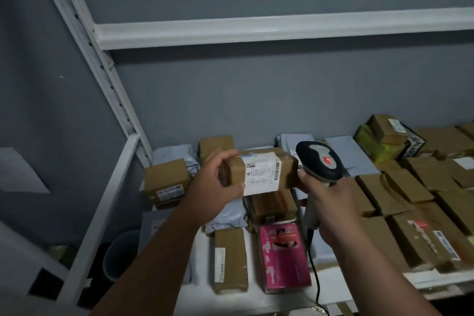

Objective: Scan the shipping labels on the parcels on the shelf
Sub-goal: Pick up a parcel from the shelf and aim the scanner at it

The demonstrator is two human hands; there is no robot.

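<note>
Left hand (218, 182) gripping 1 small brown parcel (259, 170) by its left end, lifted above the shelf load. Fingers (225, 155) curled over top edge, pressed together; thumb (234, 187) pressed on the near face, touching the label's left edge. White shipping label (261, 173) facing up and toward camera, barcode strip along its right side, text too blurred to read.

Right hand (331, 202) wrapped round grip of a handheld barcode scanner (319, 160). Dark head with grey top and red sticker, just beside the parcel's right end, tilted toward it. Fingers closed round the handle, mostly hidden behind the back of the hand; index finger position cannot tell. Black cable (314, 264) running down from the handle base and off the shelf's front edge.

White metal shelf (333, 287) below, packed with parcels. Pink box (282, 256) lying flat near the front, directly under the held parcel. Long brown carton (230, 260) just left of it, narrow white label on its side. Grey poly mailer (225, 215) under the left wrist. Brown box with label (166, 178) at far left, against the upright. Rows of brown cartons (410, 200) filling the right side, touching one another. Yellow-green taped parcel (379, 141) at back right, tilted on top of others.

Upper shelf rail (282, 29) white, crossing above. Grey wall (256, 97) behind. Grey bucket (120, 254) on floor at lower left, outside the frame upright.
</note>
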